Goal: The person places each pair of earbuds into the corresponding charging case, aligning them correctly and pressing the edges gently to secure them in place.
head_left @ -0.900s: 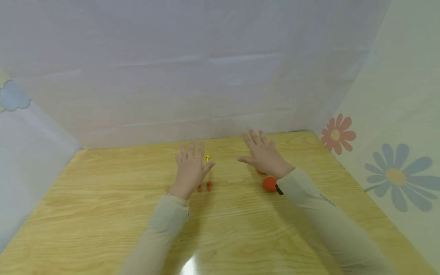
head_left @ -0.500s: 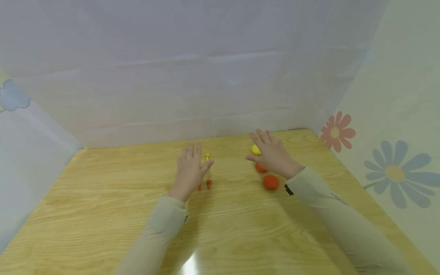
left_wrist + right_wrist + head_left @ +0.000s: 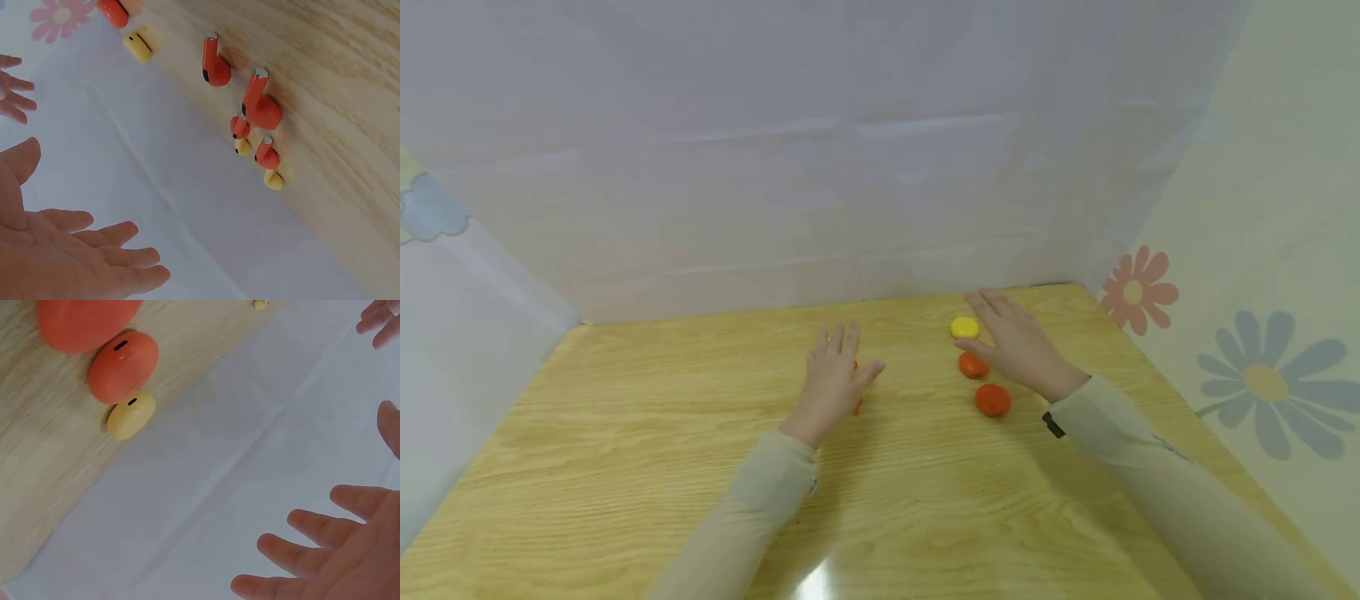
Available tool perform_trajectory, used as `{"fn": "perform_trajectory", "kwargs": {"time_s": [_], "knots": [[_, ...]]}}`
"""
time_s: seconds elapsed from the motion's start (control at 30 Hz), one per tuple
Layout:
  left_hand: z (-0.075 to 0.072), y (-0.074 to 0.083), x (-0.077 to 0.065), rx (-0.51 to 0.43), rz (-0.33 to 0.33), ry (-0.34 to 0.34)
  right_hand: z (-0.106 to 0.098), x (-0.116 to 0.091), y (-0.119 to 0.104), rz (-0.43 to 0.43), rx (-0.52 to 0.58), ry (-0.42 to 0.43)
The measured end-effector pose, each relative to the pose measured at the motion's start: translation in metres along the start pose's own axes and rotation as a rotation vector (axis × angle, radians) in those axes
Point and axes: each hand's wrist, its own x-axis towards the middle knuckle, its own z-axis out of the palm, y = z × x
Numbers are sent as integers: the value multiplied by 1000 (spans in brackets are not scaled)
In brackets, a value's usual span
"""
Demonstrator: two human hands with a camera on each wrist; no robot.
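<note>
My left hand (image 3: 830,383) hovers palm down above the table with fingers spread, holding nothing. Beneath it, mostly hidden in the head view, lie earbuds in pairs. The left wrist view shows a large red earbud (image 3: 217,72) beside another red earbud (image 3: 262,111), smaller red earbuds (image 3: 267,156) behind them, and yellow earbuds (image 3: 273,180) farthest back. On the right, my right hand (image 3: 1021,348) also hovers with fingers extended and grips nothing. Just left of it, a yellow earbud case (image 3: 965,328), an orange-red case (image 3: 973,365) and a red case (image 3: 993,401) stand in a row.
The wooden table (image 3: 625,467) ends at a pale back wall sheet (image 3: 760,208). A side sheet with printed flowers (image 3: 1262,383) borders the right, and another sheet (image 3: 467,358) the left. A dark tab (image 3: 1053,425) shows at the right cuff.
My right hand has moved right, uncovering the yellow case and more of the orange-red one. The left hand has shifted slightly right and nearer, covering the yellow earbud and more of the red ones.
</note>
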Motion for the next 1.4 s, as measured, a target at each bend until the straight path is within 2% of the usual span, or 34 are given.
{"fn": "perform_trajectory", "kwargs": {"time_s": [0.33, 0.6, 0.8, 0.9, 1.1, 1.4], "knots": [[10, 0, 1, 20, -7, 0, 1, -10, 8, -38, 6, 33], [12, 2, -3, -109, -2, -23, 1, -16, 11, -10, 59, 21], [7, 5, -5, -256, -52, -68, 3, -23, 14, 2, 83, 18], [4, 6, -7, -298, -74, -94, 4, -25, 15, 0, 88, 27], [7, 11, -9, -399, -68, -131, 6, -28, 17, -18, 117, 38], [12, 16, -10, -445, -63, -128, 0, -36, 18, 42, 239, 10]]}}
